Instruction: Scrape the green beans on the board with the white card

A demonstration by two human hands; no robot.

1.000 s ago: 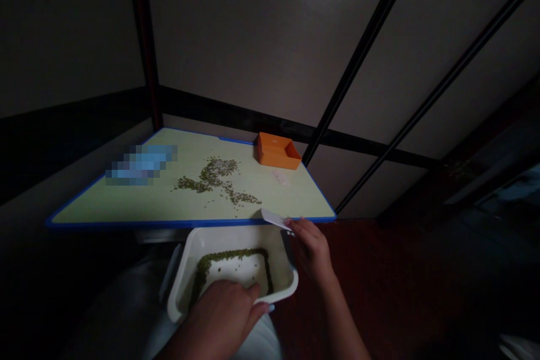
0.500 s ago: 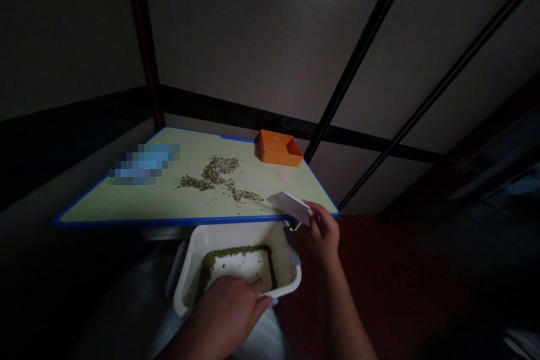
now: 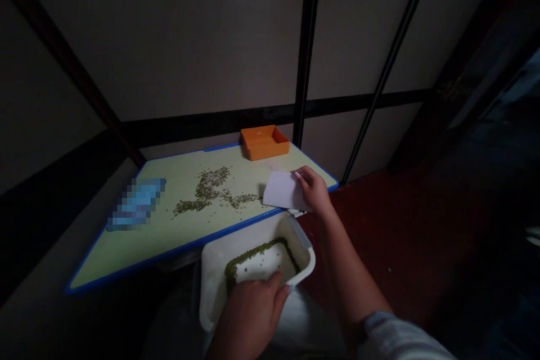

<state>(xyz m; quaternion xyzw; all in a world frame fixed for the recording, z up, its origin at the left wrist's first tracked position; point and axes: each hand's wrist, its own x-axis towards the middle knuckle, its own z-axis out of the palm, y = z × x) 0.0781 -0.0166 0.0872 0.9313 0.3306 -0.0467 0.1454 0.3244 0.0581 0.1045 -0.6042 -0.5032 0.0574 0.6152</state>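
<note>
My left hand (image 3: 255,306) grips the near rim of a white plastic tub (image 3: 214,259), thumb outside and fingers over the edge. Small green grains (image 3: 248,256), like beans or seeds, line the far and side edges of the tub's floor. The tub sits just below the table's front edge. In my right hand (image 3: 313,188) is a white card (image 3: 284,190), held by its right side above the table's front right part. Its left edge is close to the tail of a loose patch of green grains (image 3: 211,185) spread on the tabletop.
The pale green table (image 3: 139,253) has a blue edge. At its back stands an orange open box (image 3: 265,146), with a faint pale patch in front. A blurred-out blue item (image 3: 137,202) lies at the left. A panelled wall (image 3: 202,39) rises behind; dark red floor (image 3: 400,219) lies right.
My right hand has lifted the card from near the tub's rim up over the table and turned it flatter to view. My left hand stays on the tub. The view has tilted.
</note>
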